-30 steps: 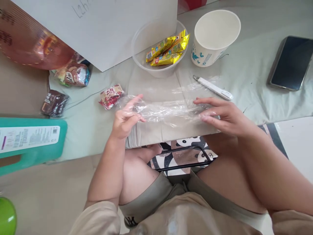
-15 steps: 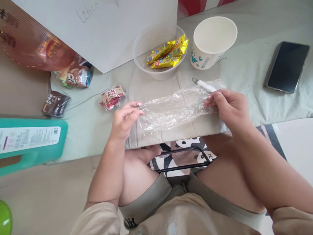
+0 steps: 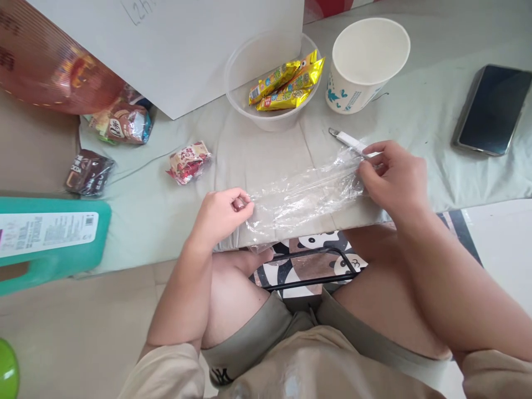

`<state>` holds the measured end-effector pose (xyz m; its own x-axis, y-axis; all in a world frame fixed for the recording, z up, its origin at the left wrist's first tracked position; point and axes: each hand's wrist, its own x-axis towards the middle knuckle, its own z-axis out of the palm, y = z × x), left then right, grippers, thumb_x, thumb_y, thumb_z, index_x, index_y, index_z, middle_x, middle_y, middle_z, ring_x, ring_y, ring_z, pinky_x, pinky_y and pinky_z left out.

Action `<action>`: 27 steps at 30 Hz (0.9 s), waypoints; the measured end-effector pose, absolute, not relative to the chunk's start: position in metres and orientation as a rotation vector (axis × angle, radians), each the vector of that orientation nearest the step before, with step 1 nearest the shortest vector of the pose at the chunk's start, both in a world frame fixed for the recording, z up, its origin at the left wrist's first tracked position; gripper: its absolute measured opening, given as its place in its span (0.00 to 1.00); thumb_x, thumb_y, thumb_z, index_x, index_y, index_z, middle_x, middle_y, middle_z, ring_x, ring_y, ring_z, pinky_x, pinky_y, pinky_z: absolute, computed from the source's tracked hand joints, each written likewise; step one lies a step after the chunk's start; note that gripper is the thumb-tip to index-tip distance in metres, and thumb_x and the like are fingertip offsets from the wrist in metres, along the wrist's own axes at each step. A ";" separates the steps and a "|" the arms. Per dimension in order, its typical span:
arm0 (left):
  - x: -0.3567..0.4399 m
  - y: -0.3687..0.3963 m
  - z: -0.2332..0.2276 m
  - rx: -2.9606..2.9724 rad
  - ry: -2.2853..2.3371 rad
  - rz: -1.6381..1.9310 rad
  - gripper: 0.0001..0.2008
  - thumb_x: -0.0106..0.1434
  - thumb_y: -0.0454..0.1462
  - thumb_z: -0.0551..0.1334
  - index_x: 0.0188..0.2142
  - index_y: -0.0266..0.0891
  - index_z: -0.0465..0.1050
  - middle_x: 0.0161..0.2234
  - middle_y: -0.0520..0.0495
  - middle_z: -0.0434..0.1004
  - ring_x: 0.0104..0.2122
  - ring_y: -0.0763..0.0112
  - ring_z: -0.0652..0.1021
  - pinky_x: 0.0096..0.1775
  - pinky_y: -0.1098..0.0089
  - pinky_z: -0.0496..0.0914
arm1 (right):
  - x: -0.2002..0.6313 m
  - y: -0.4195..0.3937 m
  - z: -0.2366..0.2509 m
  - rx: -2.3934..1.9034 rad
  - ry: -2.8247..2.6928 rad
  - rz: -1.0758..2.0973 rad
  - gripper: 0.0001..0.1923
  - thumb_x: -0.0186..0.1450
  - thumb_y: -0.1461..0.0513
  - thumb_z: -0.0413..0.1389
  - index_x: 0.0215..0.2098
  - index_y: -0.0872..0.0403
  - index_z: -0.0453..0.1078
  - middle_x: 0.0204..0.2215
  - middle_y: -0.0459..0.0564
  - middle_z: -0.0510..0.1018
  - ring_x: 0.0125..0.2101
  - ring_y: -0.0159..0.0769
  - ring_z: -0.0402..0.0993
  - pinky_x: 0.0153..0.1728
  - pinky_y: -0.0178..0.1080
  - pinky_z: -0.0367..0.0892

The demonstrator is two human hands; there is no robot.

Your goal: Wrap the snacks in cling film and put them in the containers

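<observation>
Left hand drawn bodyward | clear film spans to right hand | both pinching

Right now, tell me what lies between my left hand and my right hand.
In the head view, crinkled clear plastic spans from the left hand to the right hand, held at both ends, with pale cloth showing through.

crinkled clear film stretches between left hand and right hand.

Free room beyond clear film, up to plastic tub.
</observation>
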<state>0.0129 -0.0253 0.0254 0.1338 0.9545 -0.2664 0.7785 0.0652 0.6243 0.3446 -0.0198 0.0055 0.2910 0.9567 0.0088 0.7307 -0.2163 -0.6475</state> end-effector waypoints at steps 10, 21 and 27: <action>0.026 -0.024 0.021 2.208 1.688 0.352 0.22 0.60 0.32 0.61 0.54 0.43 0.77 0.55 0.41 0.76 0.57 0.53 0.75 0.58 0.56 0.70 | 0.341 -0.027 0.012 -1.958 -1.707 0.007 0.14 0.66 0.62 0.56 0.49 0.46 0.75 0.49 0.60 0.77 0.45 0.54 0.76 0.47 0.56 0.69; 0.038 -0.026 0.021 2.042 1.547 0.352 0.19 0.59 0.32 0.62 0.50 0.44 0.76 0.31 0.50 0.76 0.37 0.61 0.76 0.45 0.61 0.70 | 0.296 -0.046 -0.004 -1.411 -2.399 0.253 0.18 0.68 0.65 0.52 0.53 0.51 0.74 0.61 0.56 0.78 0.65 0.55 0.69 0.64 0.57 0.61; 0.029 -0.034 0.031 1.558 1.333 0.469 0.26 0.56 0.33 0.64 0.55 0.48 0.72 0.46 0.49 0.75 0.27 0.78 0.73 0.29 0.73 0.69 | 0.307 -0.041 -0.008 -1.274 -2.515 0.358 0.23 0.64 0.66 0.52 0.57 0.50 0.72 0.66 0.54 0.73 0.68 0.56 0.64 0.68 0.62 0.54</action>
<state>0.0288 -0.0339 0.0309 0.3198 0.8997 -0.2970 0.5156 0.0977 0.8513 0.3068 -0.0406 -0.0077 -0.5624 0.8129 0.1512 0.7385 0.5761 -0.3505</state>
